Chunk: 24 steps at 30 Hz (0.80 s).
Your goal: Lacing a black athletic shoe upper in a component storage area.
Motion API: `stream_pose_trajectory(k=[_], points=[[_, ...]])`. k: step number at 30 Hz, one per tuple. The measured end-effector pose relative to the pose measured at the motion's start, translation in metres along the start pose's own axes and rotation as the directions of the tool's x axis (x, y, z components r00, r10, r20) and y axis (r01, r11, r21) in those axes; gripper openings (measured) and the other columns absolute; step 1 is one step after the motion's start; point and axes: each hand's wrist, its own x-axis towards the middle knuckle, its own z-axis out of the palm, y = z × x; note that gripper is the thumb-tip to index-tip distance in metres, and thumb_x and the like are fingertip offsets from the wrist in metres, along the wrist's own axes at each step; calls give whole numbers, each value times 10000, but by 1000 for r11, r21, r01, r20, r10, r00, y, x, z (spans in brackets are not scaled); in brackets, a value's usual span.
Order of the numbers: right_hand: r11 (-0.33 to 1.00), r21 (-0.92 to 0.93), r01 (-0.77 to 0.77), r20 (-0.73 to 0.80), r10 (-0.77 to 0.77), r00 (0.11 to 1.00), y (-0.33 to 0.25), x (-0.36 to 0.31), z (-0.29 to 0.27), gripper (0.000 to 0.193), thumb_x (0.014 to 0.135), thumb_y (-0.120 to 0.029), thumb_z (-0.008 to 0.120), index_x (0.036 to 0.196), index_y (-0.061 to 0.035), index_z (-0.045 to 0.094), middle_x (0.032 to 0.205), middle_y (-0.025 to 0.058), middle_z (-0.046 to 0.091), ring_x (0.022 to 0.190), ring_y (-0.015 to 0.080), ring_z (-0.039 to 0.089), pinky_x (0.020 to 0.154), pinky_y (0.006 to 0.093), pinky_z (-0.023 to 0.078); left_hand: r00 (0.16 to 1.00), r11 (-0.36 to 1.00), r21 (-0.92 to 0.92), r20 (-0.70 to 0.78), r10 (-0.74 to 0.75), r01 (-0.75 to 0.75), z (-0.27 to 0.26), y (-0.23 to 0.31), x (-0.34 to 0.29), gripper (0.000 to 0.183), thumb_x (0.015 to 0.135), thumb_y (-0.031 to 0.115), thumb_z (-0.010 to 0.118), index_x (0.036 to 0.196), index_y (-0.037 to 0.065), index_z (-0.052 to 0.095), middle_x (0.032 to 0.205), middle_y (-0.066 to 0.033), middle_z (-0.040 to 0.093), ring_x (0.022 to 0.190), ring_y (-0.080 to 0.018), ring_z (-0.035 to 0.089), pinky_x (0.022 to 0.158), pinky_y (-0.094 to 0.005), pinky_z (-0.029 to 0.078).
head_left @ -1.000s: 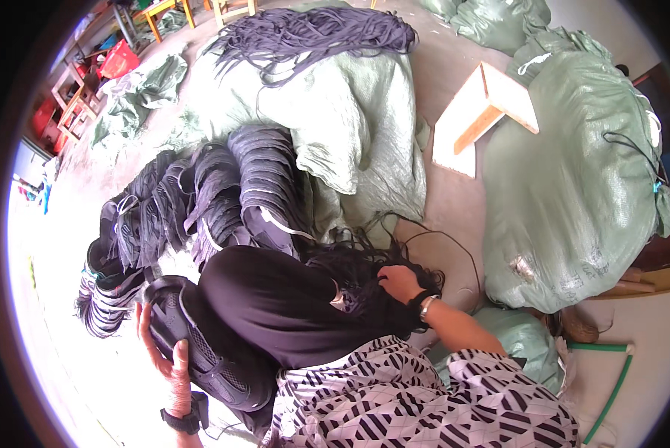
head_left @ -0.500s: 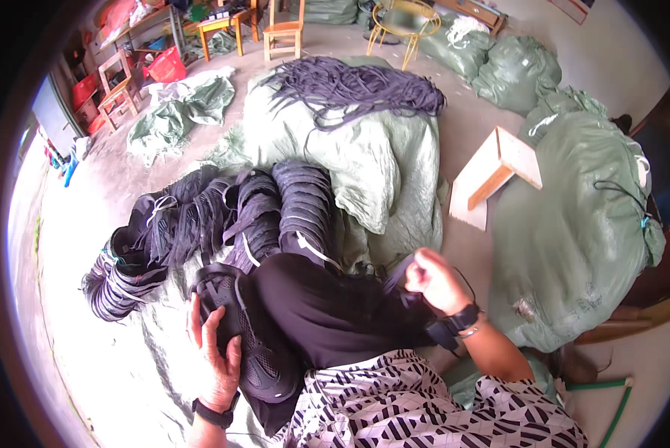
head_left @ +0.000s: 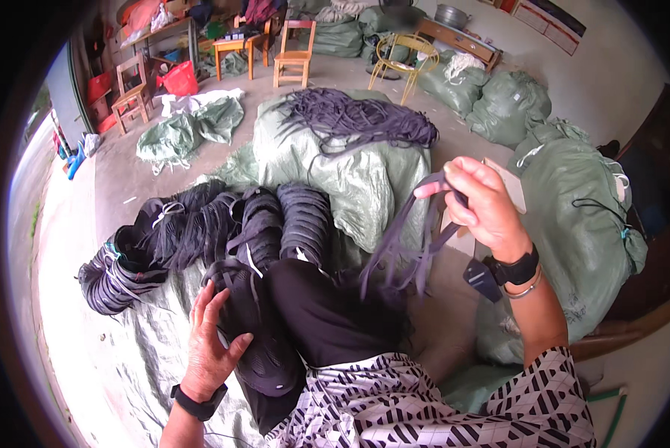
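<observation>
From where I stand, I see the person sitting with a black shoe (head_left: 264, 362) lying lengthwise on the left side of the lap, against the black trouser leg (head_left: 327, 310). The left hand (head_left: 212, 347) rests along the shoe's outer side, fingers spread and slightly bent, the thumb apart from them and lying over the upper; nothing is clenched in it. The right hand (head_left: 488, 201) is raised out in front, well apart from the shoe, its fingers curled closed around a few dark laces (head_left: 404, 224) that loop over the forefinger and dangle toward the right thigh, their lower ends blurred. Just beyond the knees, nested black shoe uppers (head_left: 305, 220) stand in curved rows. Behind them, a heap of laces (head_left: 357, 119) lies across a pale green sack (head_left: 320, 168), and a bulging green sack (head_left: 574, 261) sits to the person's right. A wooden chair (head_left: 295, 57) stands farther back.
</observation>
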Motion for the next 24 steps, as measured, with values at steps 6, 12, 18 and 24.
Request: stream_pose_trajectory(k=[6, 12, 18, 24], points=[[980, 119, 157, 433, -193, 880, -32, -9, 33, 217, 963, -203, 493, 872, -14, 549, 948, 193, 670, 370, 6, 354, 350, 150, 274, 937, 931, -104, -9, 350, -349, -24, 57, 30, 871, 630, 252, 816, 1346, 13, 382, 1361, -217, 406, 1271, -373, 371, 1057, -444, 300], [988, -6, 157, 503, -133, 854, -62, -23, 68, 250, 920, -241, 574, 865, 3, 585, 859, 134, 684, 374, 7, 375, 356, 155, 294, 858, 645, -697, 84, 507, -313, 8, 134, 73, 865, 718, 231, 799, 1390, 2, 305, 1338, -183, 417, 1265, -275, 388, 1047, -383, 324], [976, -56, 209, 527, -149, 837, -62, -14, 75, 243, 926, -231, 563, 826, -10, 568, 863, 153, 687, 382, 12, 376, 359, 163, 279, 870, 634, -773, 310, 382, -3, 43, 129, 80, 444, 817, 114, 713, 1191, -34, 525, 1035, -53, 606, 963, -120, 560, 875, -275, 459], [972, -39, 231, 525, -177, 833, -57, -1, 72, 308, 894, -281, 612, 798, 11, 607, 772, 110, 674, 394, 25, 406, 348, 179, 287, 919, 675, -737, 255, 302, -17, 86, 105, 79, 546, 785, 142, 743, 1236, -19, 480, 1112, -108, 597, 1047, -199, 556, 946, -322, 421]])
